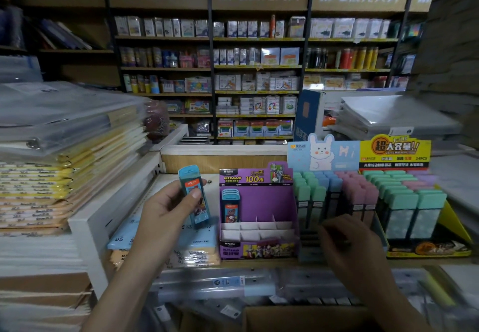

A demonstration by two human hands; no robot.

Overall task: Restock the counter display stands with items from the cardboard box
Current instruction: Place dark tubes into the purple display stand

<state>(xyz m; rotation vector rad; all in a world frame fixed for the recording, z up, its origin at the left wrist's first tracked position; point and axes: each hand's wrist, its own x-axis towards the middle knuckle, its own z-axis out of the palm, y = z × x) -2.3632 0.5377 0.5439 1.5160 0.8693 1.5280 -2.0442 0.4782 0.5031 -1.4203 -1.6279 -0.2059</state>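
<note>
**Head view: M&G stationery shop**

Left hand grips a blue M&G case just left of the purple "ULTRAMAN HEROES 100" stand. Right hand, blurred before the pastel stand: grip cannot be told.

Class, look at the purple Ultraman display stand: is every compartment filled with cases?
No: the purple Ultraman display stand holds blue cases only at its back left, while its white front compartments sit empty.

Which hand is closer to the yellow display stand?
Right. The right hand is left of the yellow cardboard display stand; the left hand holds a blue plastic case beyond the purple cardboard stand.
</note>
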